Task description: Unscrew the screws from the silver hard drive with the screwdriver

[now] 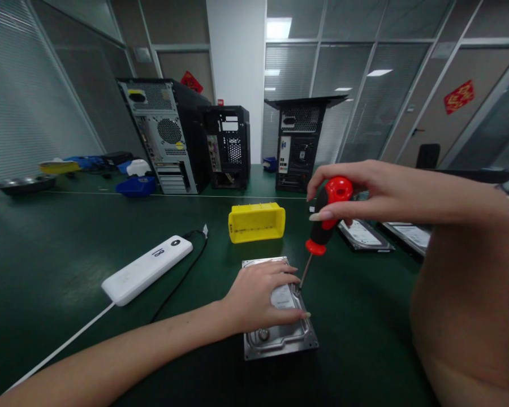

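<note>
Head view: hard drive (280, 333) flat on green bench (68, 254), long side running near to far. Left hand (258, 294) presses on it, fingers spread flat. Right hand (356, 192) fingers pinch red screwdriver (324, 223), tip pointing down-left onto drive's right edge.

Left hand (258, 294) steadies hard drive (280, 333) — right hand (356, 189) turns screwdriver (324, 223).

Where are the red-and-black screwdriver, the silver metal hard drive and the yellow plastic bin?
red-and-black screwdriver (327, 217), head view, on its handle.
silver metal hard drive (280, 339), head view, on its bare lid.
yellow plastic bin (257, 232), head view, on its front wall.
</note>
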Demonstrator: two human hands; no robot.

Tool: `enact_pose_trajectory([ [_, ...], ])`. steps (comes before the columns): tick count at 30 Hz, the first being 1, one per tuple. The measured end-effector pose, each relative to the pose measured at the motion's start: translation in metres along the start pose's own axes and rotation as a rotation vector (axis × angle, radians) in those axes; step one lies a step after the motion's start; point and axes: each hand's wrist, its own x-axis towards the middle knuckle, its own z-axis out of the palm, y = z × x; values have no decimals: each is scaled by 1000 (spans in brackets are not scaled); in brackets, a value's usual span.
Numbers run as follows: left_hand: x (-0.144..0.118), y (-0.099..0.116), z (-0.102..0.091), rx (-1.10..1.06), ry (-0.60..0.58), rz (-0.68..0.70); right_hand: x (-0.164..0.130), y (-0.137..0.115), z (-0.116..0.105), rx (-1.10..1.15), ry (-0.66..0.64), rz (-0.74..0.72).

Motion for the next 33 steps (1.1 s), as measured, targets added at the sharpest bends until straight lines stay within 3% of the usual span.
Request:
enact_pose_trajectory([
  [6, -1, 1, -1, 0, -9, -15, -1, 5, 1, 203, 10, 43],
  [12, -1, 2, 0, -23, -15, -23, -2, 5, 0, 117, -51, -14],
  [17, 4, 1, -27, -159, -18, -139, -3, 3, 0, 121, -39, 10],
  [21, 9, -23, -64, -144, 107, -219, -2, 4, 0, 112, -40, 24],
  [24, 6, -53, -80, -69, 113, -210, -2, 8, -1, 118, -47, 15],
  [28, -9, -84, -80, 154, 124, -287, -3, 9, -4, 134, -46, -20],
  [33, -24, -95, -66, 319, 100, -323, 5, -5, 1, 27, 37, 26],
])
